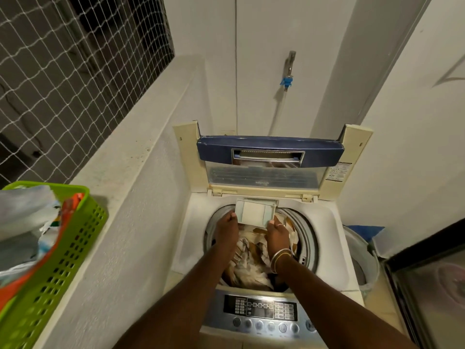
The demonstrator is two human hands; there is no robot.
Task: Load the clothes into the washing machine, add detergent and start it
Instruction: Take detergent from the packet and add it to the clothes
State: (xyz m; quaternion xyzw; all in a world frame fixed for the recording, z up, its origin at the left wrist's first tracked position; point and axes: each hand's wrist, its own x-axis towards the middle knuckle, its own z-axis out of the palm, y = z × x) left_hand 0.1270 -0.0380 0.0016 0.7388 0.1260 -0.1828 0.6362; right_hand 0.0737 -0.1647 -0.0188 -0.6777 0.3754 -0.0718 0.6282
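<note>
A top-loading washing machine [337,235] stands with its lid [266,170] folded up at the back. Brown and white clothes [247,260] fill the drum. A cream detergent drawer [255,212] sticks out over the drum's far rim. My left hand [226,229] grips the drawer's left front corner. My right hand [278,231], with bangles on the wrist, holds its right front corner. The control panel [260,311] with a row of round buttons lies at the near edge, between my forearms.
A green perforated basket [63,248] holding bags and packets sits on the ledge at the left. A netted window is above it. A tap with a blue hose fitting [286,80] hangs on the back wall. A glass-fronted appliance [427,285] stands at the right.
</note>
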